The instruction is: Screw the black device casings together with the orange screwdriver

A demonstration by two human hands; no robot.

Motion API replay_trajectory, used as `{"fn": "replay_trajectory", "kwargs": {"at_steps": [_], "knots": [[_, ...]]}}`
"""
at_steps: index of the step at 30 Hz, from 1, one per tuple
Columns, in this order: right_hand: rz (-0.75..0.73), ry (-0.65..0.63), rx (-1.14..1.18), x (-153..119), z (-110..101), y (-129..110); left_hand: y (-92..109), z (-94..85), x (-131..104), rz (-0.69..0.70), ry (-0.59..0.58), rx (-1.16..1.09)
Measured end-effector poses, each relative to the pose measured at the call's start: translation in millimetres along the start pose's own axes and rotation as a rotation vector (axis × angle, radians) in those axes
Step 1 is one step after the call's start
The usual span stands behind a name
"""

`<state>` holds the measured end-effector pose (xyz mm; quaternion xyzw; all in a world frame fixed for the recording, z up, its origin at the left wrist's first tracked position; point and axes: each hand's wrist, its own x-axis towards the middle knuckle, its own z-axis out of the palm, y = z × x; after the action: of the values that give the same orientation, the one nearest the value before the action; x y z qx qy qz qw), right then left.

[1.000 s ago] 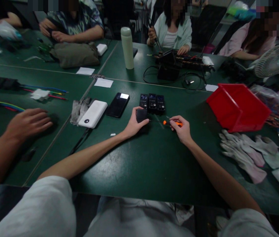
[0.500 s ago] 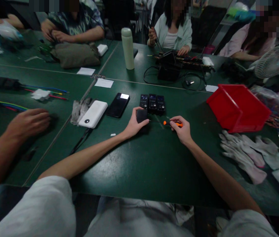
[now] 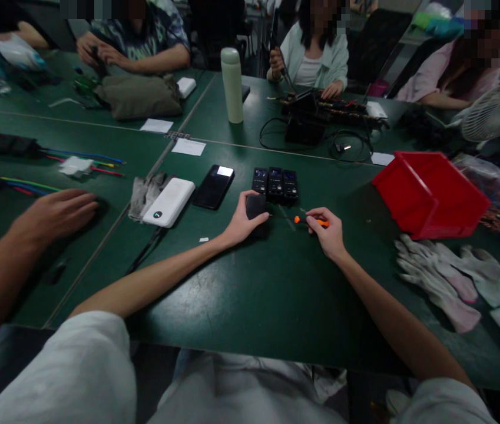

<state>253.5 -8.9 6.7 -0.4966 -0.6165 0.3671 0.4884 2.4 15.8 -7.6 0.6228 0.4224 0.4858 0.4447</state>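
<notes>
Three black boxes (image 3: pixel 275 184): row just beyond left fingers; pale print on faces, too small to read. White power bank (image 3: pixel 169 203): left of left fingers; round dark mark, unreadable. Patterned shirt (image 3: pixel 156 38), co-worker's, far beyond left fingers: large lettering, partly legible only. Left hand (image 3: pixel 241 224): fingers curled round black block (image 3: pixel 256 206), above table (image 3: pixel 232 306). Right hand (image 3: pixel 327 235): fingers pinched narrow on orange-and-black tool (image 3: pixel 301 220), handle under fingertips, front end toward block.
</notes>
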Motion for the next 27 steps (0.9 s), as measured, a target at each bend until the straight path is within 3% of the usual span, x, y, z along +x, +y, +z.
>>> {"fn": "replay_trajectory", "kwargs": {"at_steps": [27], "knots": [[0.063, -0.037, 0.038, 1.1, -1.2, 1.2, -0.8, 0.2, 0.5, 0.006, 0.003, 0.011]]}}
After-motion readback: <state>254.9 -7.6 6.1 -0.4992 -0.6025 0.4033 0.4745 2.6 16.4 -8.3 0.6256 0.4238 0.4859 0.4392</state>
